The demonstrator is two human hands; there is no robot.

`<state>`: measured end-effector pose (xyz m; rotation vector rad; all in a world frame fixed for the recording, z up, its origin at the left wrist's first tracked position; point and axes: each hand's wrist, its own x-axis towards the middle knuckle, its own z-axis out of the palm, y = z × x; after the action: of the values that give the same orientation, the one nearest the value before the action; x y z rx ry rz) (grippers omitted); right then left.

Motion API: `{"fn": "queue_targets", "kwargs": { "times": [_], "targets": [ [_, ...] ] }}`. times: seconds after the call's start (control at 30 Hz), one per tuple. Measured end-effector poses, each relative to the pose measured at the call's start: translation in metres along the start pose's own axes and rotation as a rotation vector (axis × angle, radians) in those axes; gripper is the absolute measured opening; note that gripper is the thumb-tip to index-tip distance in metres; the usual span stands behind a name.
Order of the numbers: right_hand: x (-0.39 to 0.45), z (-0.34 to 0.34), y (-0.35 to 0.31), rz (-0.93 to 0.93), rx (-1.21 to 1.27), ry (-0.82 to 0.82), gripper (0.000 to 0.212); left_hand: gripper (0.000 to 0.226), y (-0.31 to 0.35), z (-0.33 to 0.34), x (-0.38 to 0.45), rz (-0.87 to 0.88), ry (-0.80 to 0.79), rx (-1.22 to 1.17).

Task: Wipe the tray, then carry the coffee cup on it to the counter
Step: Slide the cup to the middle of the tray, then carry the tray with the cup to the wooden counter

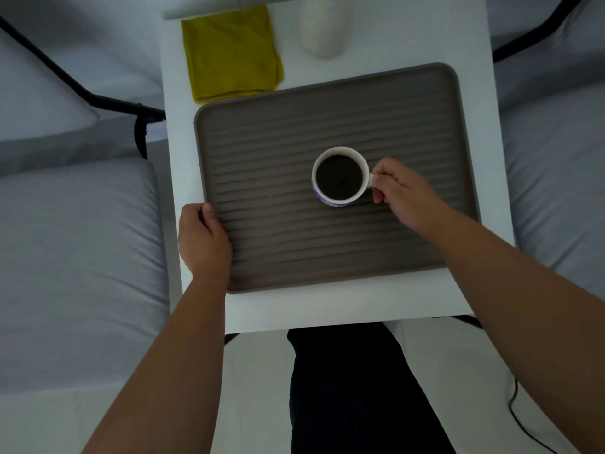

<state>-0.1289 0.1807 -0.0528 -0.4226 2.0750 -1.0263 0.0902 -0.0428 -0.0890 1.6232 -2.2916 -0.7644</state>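
Note:
A grey ribbed tray [409, 103] lies on a small white table [327, 309]. In the middle of the tray stands a white coffee cup [340, 176] with a blue pattern, full of dark coffee. My right hand [404, 194] pinches the cup's handle on its right side. My left hand [203, 239] grips the tray's left edge, thumb on the rim. A folded yellow cloth [230, 52] lies on the table just beyond the tray's far left corner.
A white rounded object [324, 26] stands on the table beyond the tray. Grey cushions [75, 257] flank the table on both sides, with a black metal frame [108, 99] at the left. My dark trouser leg [353, 388] is below the table edge.

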Motion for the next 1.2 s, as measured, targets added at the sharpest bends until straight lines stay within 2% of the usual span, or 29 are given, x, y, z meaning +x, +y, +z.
{"fn": "queue_targets", "kwargs": {
  "times": [0.07, 0.13, 0.23, 0.27, 0.3, 0.37, 0.4, 0.47, 0.53, 0.83, 1.0, 1.2],
  "targets": [
    [-0.002, -0.003, 0.002, -0.006, 0.040, 0.017, 0.005, 0.027, 0.002, -0.001, -0.001, -0.001, -0.003, 0.007],
    [-0.007, -0.011, 0.005, -0.037, 0.126, 0.155, 0.007, 0.026, 0.003, -0.002, -0.001, -0.006, -0.009, 0.010],
    [-0.010, -0.035, 0.021, -0.126, -0.024, 0.662, 0.013, 0.027, 0.005, -0.003, -0.002, -0.012, -0.012, 0.007],
    [-0.009, -0.042, 0.032, -0.072, -0.135, 0.791, 0.020, 0.027, 0.006, -0.003, -0.002, -0.011, -0.014, 0.010],
    [-0.008, -0.048, 0.043, 0.037, -0.235, 0.851, 0.027, 0.028, 0.008, -0.003, -0.002, -0.011, -0.017, 0.016],
    [-0.008, -0.052, 0.061, 0.224, -0.297, 0.779, 0.038, 0.028, 0.010, -0.004, -0.003, -0.012, -0.018, 0.030],
    [-0.009, -0.051, 0.067, 0.241, -0.258, 0.724, 0.038, 0.028, 0.010, -0.004, -0.003, -0.011, -0.018, 0.033],
    [-0.011, -0.048, 0.071, 0.205, -0.201, 0.687, 0.031, 0.029, 0.010, -0.004, -0.003, -0.010, -0.020, 0.032],
    [-0.012, -0.047, 0.070, 0.174, -0.198, 0.719, 0.026, 0.029, 0.010, -0.005, -0.001, -0.015, -0.024, 0.033],
    [-0.031, -0.040, 0.057, 0.164, -0.182, 0.686, 0.030, 0.026, 0.001, -0.035, -0.020, -0.086, -0.020, -0.016],
    [-0.049, -0.040, 0.033, 0.173, -0.090, 0.656, 0.028, 0.023, -0.007, -0.076, -0.035, -0.087, 0.021, -0.064],
    [-0.078, -0.054, -0.028, 0.081, -0.087, 0.562, 0.025, 0.018, 0.009, -0.152, -0.068, -0.166, 0.073, -0.099]
  ]
}}
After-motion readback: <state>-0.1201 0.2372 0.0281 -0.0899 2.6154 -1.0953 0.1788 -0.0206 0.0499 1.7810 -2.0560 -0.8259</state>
